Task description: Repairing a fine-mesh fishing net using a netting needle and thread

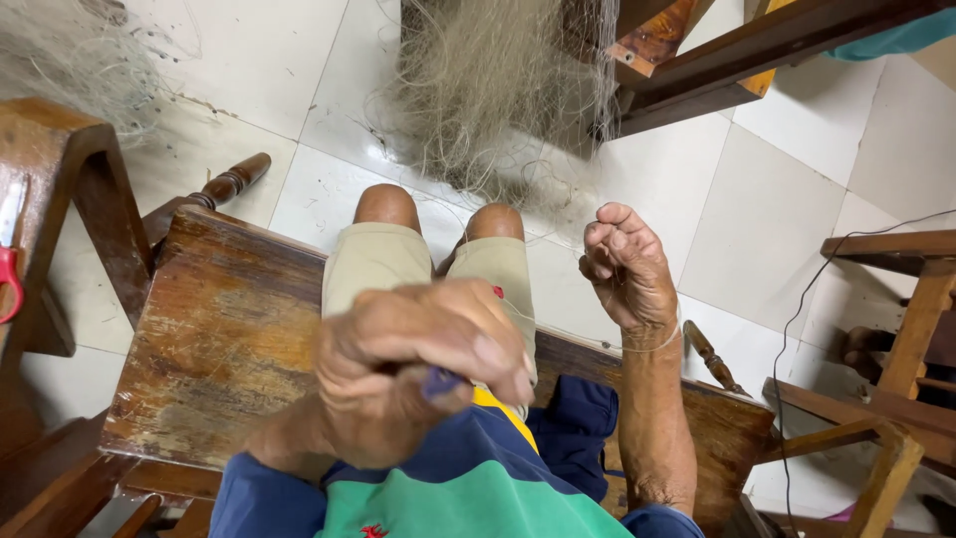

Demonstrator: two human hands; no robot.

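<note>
I sit on a worn wooden bench [214, 339], looking down at my knees and beige shorts [383, 261]. My left hand [418, 364] is close to the camera, its fingers closed around a small purple tool [441, 382] of which only the tip shows. My right hand [625, 267] is raised beside my right knee with the fingers curled; a thin pale line [652, 346] loops around its wrist. A heap of pale fishing net [498, 90] hangs down to the tiled floor just past my knees.
White floor tiles [757, 209] surround the bench. Dark wooden furniture [717, 60] stands at the top right, more wooden frames [896, 379] at the right with a thin black cable [797, 329]. A wooden chair [70, 199] and red-handled scissors [8, 274] are at the left.
</note>
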